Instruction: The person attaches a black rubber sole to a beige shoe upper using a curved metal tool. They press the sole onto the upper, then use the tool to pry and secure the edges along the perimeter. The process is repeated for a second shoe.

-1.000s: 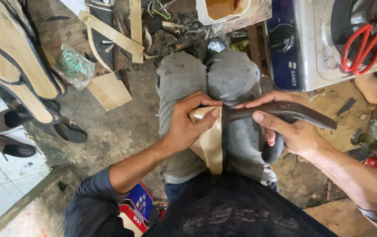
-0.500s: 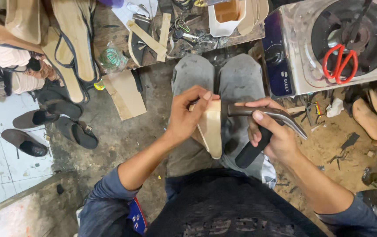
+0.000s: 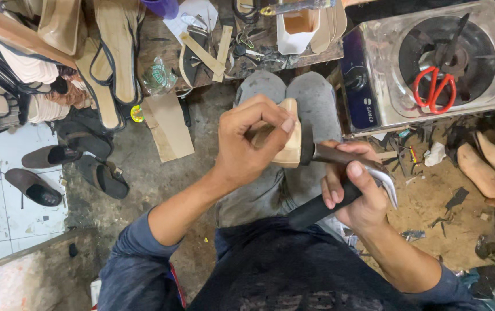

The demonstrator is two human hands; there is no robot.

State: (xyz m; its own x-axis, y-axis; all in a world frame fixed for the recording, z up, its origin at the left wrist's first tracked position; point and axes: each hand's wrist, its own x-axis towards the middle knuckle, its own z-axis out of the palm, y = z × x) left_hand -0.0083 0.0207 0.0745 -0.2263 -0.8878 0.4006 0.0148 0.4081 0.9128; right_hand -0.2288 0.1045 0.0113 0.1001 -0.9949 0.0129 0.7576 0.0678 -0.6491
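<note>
Above the grey-trousered knees [image 3: 293,98], the left hand [image 3: 253,144] clamps the pale wooden shoe last [image 3: 290,138] while the right hand [image 3: 357,190] grips black-handled lasting pincers [image 3: 339,173]; best pull steadily, keeping the last braced.

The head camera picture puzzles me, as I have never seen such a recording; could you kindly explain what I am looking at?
There is no machine here: a person wears a camera on the head, so the one picture looks down over their own arms and lap. The left hand grips a pale wooden shoe form above the knees. The right hand holds a dark-handled metal tool whose head meets the form. Ahead is a cluttered workbench with sole pieces and straps. To the right stands a small gas stove with red-handled scissors lying on its burner. On the floor at left lie dark sandals.
</note>
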